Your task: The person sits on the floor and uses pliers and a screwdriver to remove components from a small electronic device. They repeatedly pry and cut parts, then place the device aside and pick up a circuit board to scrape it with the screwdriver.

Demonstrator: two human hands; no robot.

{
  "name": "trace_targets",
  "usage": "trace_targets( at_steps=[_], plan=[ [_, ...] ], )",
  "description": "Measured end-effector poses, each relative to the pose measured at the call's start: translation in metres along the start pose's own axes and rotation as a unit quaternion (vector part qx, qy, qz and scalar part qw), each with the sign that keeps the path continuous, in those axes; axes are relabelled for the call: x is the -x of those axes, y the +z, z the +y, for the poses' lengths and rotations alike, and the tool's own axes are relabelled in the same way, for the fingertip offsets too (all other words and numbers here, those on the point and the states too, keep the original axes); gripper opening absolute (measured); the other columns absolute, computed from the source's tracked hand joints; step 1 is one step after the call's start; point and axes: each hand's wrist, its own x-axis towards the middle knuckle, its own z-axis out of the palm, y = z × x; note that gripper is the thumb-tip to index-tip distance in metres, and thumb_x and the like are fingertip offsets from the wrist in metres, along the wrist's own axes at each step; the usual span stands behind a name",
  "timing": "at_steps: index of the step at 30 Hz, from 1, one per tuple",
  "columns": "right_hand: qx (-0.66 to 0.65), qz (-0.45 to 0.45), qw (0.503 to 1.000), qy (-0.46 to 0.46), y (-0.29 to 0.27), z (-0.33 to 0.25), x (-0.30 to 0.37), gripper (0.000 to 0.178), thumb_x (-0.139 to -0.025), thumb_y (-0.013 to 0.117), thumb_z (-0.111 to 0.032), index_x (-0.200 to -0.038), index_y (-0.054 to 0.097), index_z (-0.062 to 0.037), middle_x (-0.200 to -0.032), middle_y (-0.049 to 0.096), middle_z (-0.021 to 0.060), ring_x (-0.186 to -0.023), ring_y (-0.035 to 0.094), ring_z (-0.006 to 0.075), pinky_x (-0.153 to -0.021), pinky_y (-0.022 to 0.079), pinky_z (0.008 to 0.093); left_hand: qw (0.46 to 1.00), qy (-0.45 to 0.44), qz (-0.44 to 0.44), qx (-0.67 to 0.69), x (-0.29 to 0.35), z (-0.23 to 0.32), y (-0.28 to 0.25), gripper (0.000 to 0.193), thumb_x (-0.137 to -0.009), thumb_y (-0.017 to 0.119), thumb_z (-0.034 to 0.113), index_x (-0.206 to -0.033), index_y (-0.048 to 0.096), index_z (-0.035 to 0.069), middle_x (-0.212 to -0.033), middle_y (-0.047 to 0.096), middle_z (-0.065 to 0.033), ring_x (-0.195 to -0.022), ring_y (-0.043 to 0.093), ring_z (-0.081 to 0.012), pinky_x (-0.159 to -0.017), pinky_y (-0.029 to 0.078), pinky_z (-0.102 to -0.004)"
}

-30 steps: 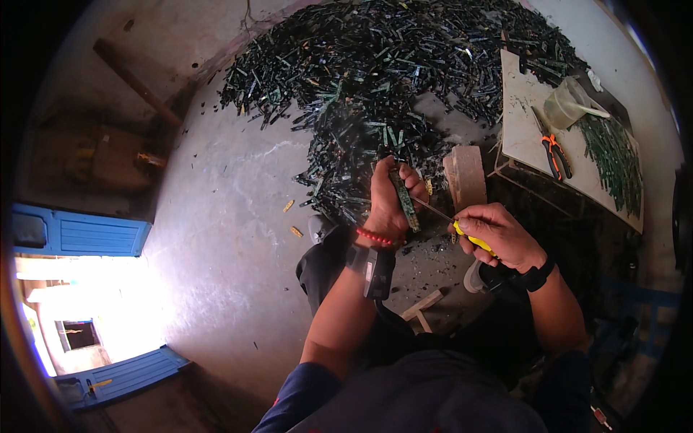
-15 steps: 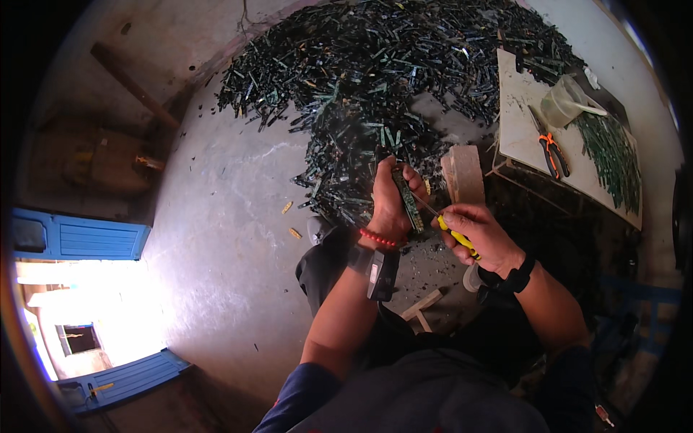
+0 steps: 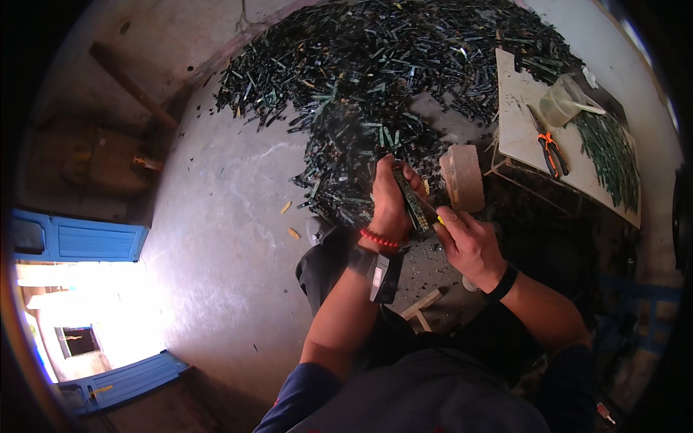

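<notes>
My left hand (image 3: pixel 388 193) is closed around a long, narrow green-and-black strip (image 3: pixel 414 208), which looks like a circuit board in a dark casing. The strip slants down to the right, its lower end sticking out past my fingers. In my closed right hand (image 3: pixel 471 247) is a screwdriver (image 3: pixel 440 219). Only a bit of its yellow handle shows, as my fingers cover the rest. Its thin shaft points up and left to the strip's side; whether the tip is in the casing I cannot tell.
A large heap of similar dark strips (image 3: pixel 390 65) covers the floor ahead. Beyond my right hand stands a brick-like block (image 3: pixel 465 179). On the low table (image 3: pixel 518 133) at right lie orange-handled pliers (image 3: pixel 553 153), a clear plastic jug (image 3: pixel 560 102) and green strips (image 3: pixel 610 162). Blue doors (image 3: pixel 94 239) stand left.
My right hand has turned over, knuckles now up, and moved slightly left, hiding most of the yellow handle. My left hand still holds the strip in nearly the same place.
</notes>
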Motion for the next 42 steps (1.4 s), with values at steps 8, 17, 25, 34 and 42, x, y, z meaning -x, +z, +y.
trace_targets(
  at_steps=[8,17,25,34,42],
  plan=[
    [-0.612,-0.185,0.630,0.440,-0.024,-0.001,-0.019,0.028,-0.098,0.049,-0.029,-0.104,0.058,-0.0030,-0.068,0.052,0.0004,-0.043,0.043,0.0054,-0.036,0.033,0.0206,0.997,-0.054,-0.046,0.033,0.000,-0.007,0.005,0.041,-0.093,0.040,0.042,-0.064,0.038,0.012,-0.055,0.035,-0.0006,-0.045,0.033,-0.0153,-0.041,0.029,-0.0293],
    [-0.584,-0.209,0.682,0.388,-0.022,0.000,-0.016,0.027,-0.099,0.047,-0.031,-0.100,0.054,-0.0051,-0.067,0.051,0.0012,-0.045,0.044,0.0059,-0.038,0.033,0.0207,0.996,-0.045,-0.067,0.044,0.002,-0.009,0.001,0.043,-0.093,0.038,0.045,-0.066,0.040,0.012,-0.056,0.039,-0.0022,-0.045,0.033,-0.0168,-0.044,0.029,-0.0301],
    [-0.531,-0.199,0.742,0.356,-0.020,-0.007,-0.009,0.033,-0.100,0.045,-0.028,-0.113,0.051,0.0014,-0.067,0.050,0.0022,-0.047,0.043,0.0053,-0.039,0.034,0.0212,0.999,-0.002,-0.034,0.025,-0.003,-0.004,-0.004,0.041,-0.093,0.038,0.043,-0.066,0.040,0.011,-0.055,0.037,-0.0017,-0.045,0.033,-0.0157,-0.042,0.027,-0.0299],
    [-0.605,-0.154,0.653,0.429,-0.012,-0.004,-0.010,0.033,-0.097,0.049,-0.033,-0.112,0.053,-0.0042,-0.070,0.051,0.0032,-0.046,0.044,0.0063,-0.039,0.034,0.0212,0.999,0.006,-0.026,0.021,-0.003,-0.008,0.003,0.039,-0.093,0.037,0.040,-0.066,0.039,0.012,-0.055,0.033,0.0006,-0.045,0.029,-0.0141,-0.042,0.026,-0.0296],
    [-0.490,-0.146,0.775,0.371,-0.014,-0.011,-0.011,0.031,-0.098,0.050,-0.024,-0.118,0.052,0.0000,-0.068,0.053,0.0017,-0.050,0.047,0.0071,-0.042,0.037,0.0228,0.999,0.004,-0.035,0.010,0.002,-0.006,0.006,0.042,-0.092,0.037,0.043,-0.066,0.040,0.011,-0.055,0.033,0.0003,-0.046,0.030,-0.0146,-0.042,0.026,-0.0300]
  ],
)
